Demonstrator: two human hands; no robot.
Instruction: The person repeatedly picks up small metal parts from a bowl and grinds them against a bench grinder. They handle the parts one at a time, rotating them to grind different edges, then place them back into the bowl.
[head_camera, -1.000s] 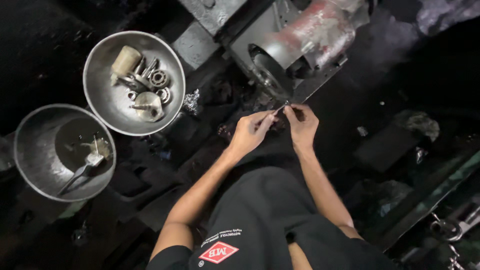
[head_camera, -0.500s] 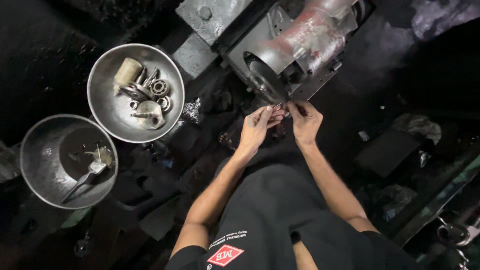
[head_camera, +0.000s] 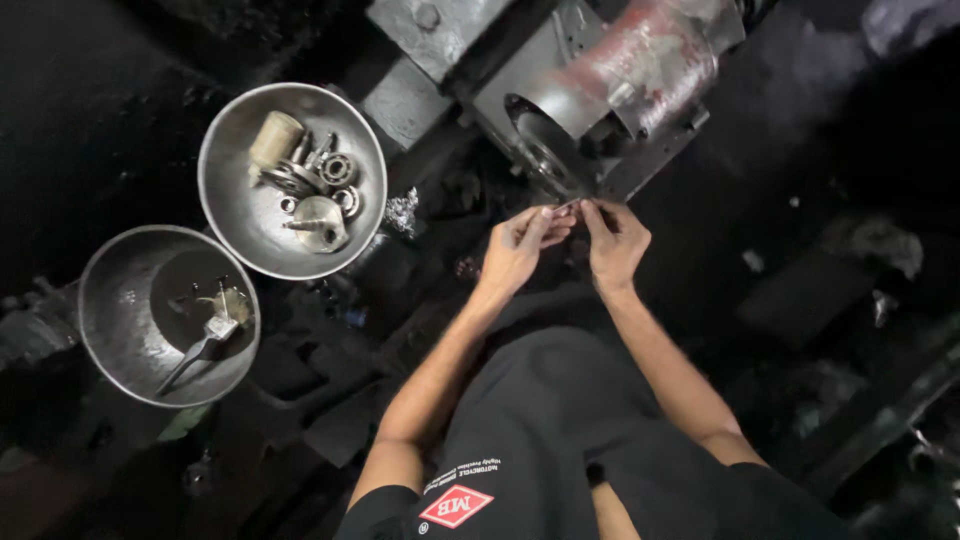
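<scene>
My left hand (head_camera: 518, 248) and my right hand (head_camera: 612, 240) meet just below the open round mouth of the grey metal engine casing (head_camera: 600, 95); the fingers of both are drawn together, pinching a small thin metal piece (head_camera: 570, 206) between them, too small for me to tell its kind; it sits at the fingertips, just beside the casing's lower edge, and whether it touches the casing I cannot tell; both forearms run back towards my dark shirt at the bottom of the view; well to the left lies a round steel bowl (head_camera: 240, 215) holding a ball bearing (head_camera: 336, 168), a cream cylinder (head_camera: 274, 138) and other small metal parts; lower and further left, near it, lies a second round steel bowl (head_camera: 105, 300) with dark liquid and a small brush (head_camera: 200, 350) leaning in it; everything rests on dark, greasy ground.
</scene>
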